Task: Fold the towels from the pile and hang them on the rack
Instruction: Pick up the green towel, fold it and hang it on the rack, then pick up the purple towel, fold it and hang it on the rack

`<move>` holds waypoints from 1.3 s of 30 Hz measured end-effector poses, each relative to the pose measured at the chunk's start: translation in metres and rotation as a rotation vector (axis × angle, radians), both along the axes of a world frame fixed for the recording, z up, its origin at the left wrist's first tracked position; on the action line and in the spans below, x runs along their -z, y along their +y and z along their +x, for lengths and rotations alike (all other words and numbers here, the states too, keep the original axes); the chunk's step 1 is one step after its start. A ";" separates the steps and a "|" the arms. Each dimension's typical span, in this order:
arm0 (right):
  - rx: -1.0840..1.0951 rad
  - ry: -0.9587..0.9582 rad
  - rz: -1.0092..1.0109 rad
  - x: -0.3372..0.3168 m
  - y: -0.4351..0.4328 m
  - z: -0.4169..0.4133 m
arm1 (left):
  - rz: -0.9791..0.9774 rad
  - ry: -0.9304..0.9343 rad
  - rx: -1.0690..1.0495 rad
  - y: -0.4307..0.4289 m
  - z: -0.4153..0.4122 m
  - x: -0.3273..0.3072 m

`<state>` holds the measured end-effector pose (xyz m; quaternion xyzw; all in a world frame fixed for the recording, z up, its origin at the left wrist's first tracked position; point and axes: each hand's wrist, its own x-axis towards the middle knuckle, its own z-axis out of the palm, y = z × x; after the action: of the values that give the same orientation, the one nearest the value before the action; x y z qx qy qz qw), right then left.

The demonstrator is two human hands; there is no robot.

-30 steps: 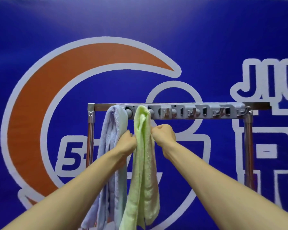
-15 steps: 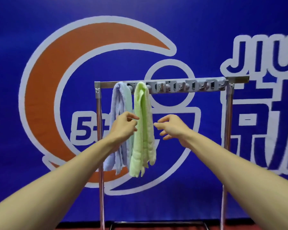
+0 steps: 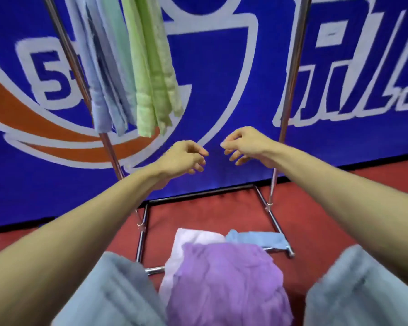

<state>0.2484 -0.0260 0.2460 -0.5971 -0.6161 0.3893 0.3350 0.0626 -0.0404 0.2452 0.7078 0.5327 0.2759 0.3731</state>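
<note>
A green towel (image 3: 152,74) and a light blue towel (image 3: 104,74) hang folded from the rack at the upper left; the top bar is out of view. My left hand (image 3: 183,158) and my right hand (image 3: 243,144) hover empty below the hanging towels, fingers loosely curled and apart. On the red floor lies the pile: a purple towel (image 3: 224,285) on top, a pale lilac towel (image 3: 189,238) under it, and a blue towel (image 3: 254,238) behind.
The rack's chrome uprights (image 3: 292,67) and floor frame (image 3: 276,222) stand around the pile. A blue banner (image 3: 222,90) with white and orange graphics fills the background. My grey trouser legs (image 3: 108,295) flank the pile at the bottom edge.
Both hands let go of the green towel and dropped away from the rack. My view tilted down from the top bar to the floor and the towel pile.
</note>
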 end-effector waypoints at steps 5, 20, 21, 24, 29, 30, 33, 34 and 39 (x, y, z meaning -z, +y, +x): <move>0.025 -0.009 -0.166 0.088 0.014 0.010 | -0.110 0.116 0.035 0.013 0.008 0.084; -0.077 -0.251 -0.629 0.320 0.003 -0.003 | -0.188 0.896 0.546 0.012 0.009 0.205; -0.083 -0.282 -0.650 0.330 -0.001 0.001 | -0.181 0.910 0.572 0.011 0.013 0.205; -0.120 -0.393 -0.701 0.357 -0.016 0.017 | -0.167 0.967 0.674 0.008 0.033 0.209; -0.234 -0.538 -0.769 0.398 -0.043 0.048 | -0.123 1.091 0.833 0.004 0.071 0.216; -0.238 -0.576 -0.779 0.409 -0.047 0.052 | -0.106 1.086 0.847 0.004 0.077 0.218; -0.259 -0.619 -0.898 0.451 -0.055 0.067 | -0.066 1.090 0.906 0.003 0.093 0.228; -0.276 -0.641 -0.931 0.458 -0.059 0.069 | -0.072 1.105 0.937 0.002 0.095 0.233; -0.293 -0.642 -0.878 0.463 -0.079 0.071 | -0.114 1.192 1.023 0.003 0.098 0.241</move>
<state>0.3191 -0.1054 -0.2170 -0.6770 -0.5439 0.4507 -0.2067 0.1601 -0.0372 0.0045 0.8734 0.2645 -0.3839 0.1409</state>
